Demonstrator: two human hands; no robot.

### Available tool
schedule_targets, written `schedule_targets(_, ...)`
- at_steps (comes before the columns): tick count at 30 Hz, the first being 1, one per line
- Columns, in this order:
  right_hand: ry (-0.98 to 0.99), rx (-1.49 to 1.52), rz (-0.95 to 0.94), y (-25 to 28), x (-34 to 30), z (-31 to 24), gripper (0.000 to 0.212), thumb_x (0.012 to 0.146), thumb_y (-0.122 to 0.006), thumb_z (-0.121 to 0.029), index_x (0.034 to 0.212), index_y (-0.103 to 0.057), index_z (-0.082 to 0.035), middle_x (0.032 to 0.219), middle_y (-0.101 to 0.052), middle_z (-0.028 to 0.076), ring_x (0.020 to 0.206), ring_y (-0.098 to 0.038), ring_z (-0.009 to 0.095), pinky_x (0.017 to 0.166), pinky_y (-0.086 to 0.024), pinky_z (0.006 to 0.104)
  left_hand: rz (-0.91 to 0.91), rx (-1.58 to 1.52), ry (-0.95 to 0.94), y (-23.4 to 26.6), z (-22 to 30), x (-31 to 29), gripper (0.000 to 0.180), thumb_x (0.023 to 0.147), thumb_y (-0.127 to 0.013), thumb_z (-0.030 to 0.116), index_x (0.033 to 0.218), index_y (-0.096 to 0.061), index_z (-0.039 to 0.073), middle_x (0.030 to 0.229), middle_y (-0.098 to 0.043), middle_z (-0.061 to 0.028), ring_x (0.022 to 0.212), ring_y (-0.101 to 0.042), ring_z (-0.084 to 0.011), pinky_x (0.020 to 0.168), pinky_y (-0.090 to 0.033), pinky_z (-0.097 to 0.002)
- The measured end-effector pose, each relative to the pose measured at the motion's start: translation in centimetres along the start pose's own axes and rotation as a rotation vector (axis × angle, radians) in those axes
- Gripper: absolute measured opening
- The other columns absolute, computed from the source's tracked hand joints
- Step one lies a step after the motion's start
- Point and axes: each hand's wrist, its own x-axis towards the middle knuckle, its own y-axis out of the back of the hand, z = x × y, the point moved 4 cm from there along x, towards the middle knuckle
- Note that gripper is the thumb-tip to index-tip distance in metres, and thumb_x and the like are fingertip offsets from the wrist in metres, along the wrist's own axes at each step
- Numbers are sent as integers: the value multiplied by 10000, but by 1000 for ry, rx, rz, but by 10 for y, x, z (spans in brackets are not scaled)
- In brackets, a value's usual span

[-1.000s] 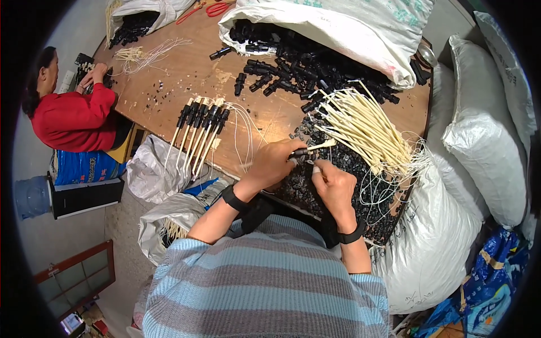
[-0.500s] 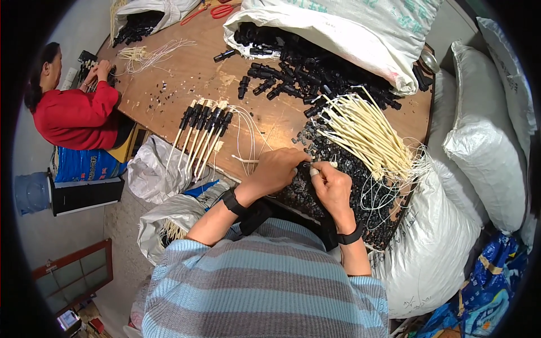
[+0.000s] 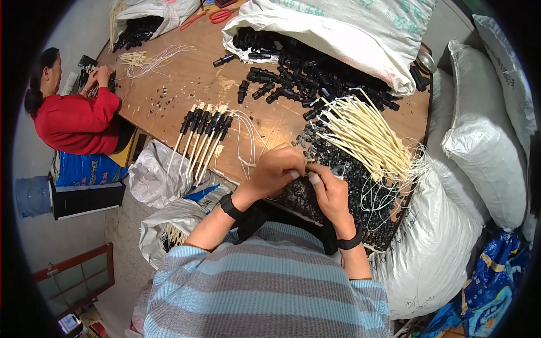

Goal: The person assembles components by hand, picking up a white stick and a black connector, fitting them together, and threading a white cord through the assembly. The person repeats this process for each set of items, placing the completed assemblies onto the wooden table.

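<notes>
Worktop (image 3: 169, 121) is loaded with parts. White sack (image 3: 338, 48) is laid open-mouthed at the far side, with black fittings (image 3: 290, 81) spilled out of it. Black chips (image 3: 366, 225) are heaped at the near right. Cream rods (image 3: 366, 135) are bundled partly over the chips. Rods fitted with black fittings are lined up as a row (image 3: 213, 123) at the left, ends overhanging the near edge. Over the chips, left hand (image 3: 276, 169) and right hand (image 3: 331, 194) are brought almost together, fingers curled. Pale rod end (image 3: 246, 163) is seen just left of left hand. Fingertip contact is hidden; clamping can't be told for either.
</notes>
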Motion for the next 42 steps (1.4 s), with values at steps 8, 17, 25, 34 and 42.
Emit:
schedule_targets(8,-296,54,98,-8,-18,33,72,818,-635,-108,866,-672,-69,539,-538,91,450,-520,209,475,-423,333,241,472,243,41,-61,-39,254,680,-668,-41,921,-666,39,862,-669,-109,797,-640,-280,691,-506,-358)
schedule_targets(17,-498,284,98,-6,-17,46,48,861,-616,-38,853,-651,-5,572,-409,-103,531,-317,5,483,-251,214,40,354,147,-5,-59,24,350,714,-636,-28,1054,-627,50,860,-652,-122,748,-635,-289,669,-516,-356)
schedule_targets(25,-640,377,105,-5,-11,57,74,855,-600,-48,877,-655,-5,584,-527,-36,549,-431,34,507,-361,234,53,-37,298,-25,-37,19,295,702,-656,-45,976,-672,62,868,-645,-92,748,-619,-278,670,-498,-342)
schedule_targets(34,-400,127,130,-7,-4,25,156,836,-554,16,918,-668,-53,709,-634,154,602,-620,213,579,-477,298,63,75,104,-36,5,12,326,695,-649,-70,979,-699,82,783,-637,-46,666,-603,-161,609,-487,-279)
schedule_targets(42,4,-356,248,-8,-9,4,165,808,-672,-53,971,-659,-72,760,-659,110,566,-631,274,498,-473,345,139,-349,610,-35,-23,0,178,739,-632,-76,879,-702,9,806,-708,-34,700,-631,-63,656,-524,-221)
